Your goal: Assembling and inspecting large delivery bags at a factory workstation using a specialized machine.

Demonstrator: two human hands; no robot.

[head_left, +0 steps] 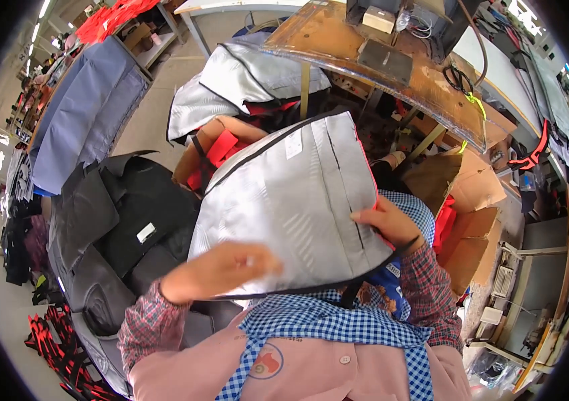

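Workshop floor, pale concrete, crowded with stacked fabric goods and benches.

Centre of frame: one silver quilted panel (291, 200), edged in black piping with a red trim along its right side and one small white label near its top, held up and tilted in front of the person's chest.

Left hand (221, 271), lower centre: lies flat against the panel's lower left face, fingers together and curled over the bottom edge; blurred, so the grip on the underside cannot be told.

Right hand (388, 224), centre right: fingers closed over the panel's right edge, thumb on the near face, pinching the red-trimmed seam.

Person's clothing, lower edge: one pink apron with blue checked straps (324, 327), two plaid sleeves.

Upper centre: one second silver panel (238, 83), draped over a box. Just beneath it, one cardboard box holding red straps (221, 147).

Left centre: one heap of black padded pieces (121, 227), bearing one white tag.

Upper left: one stack of blue-grey fabric sheets (87, 110); one pile of red cloth (107, 17) behind it.

Lower left: one bundle of red-and-black straps (57, 351) on the floor.

Upper right: one worn wooden worktable (338, 40), with one pair of scissors (457, 79) near its right end.

Right centre: several open cardboard boxes (475, 200); exact count cannot be told.
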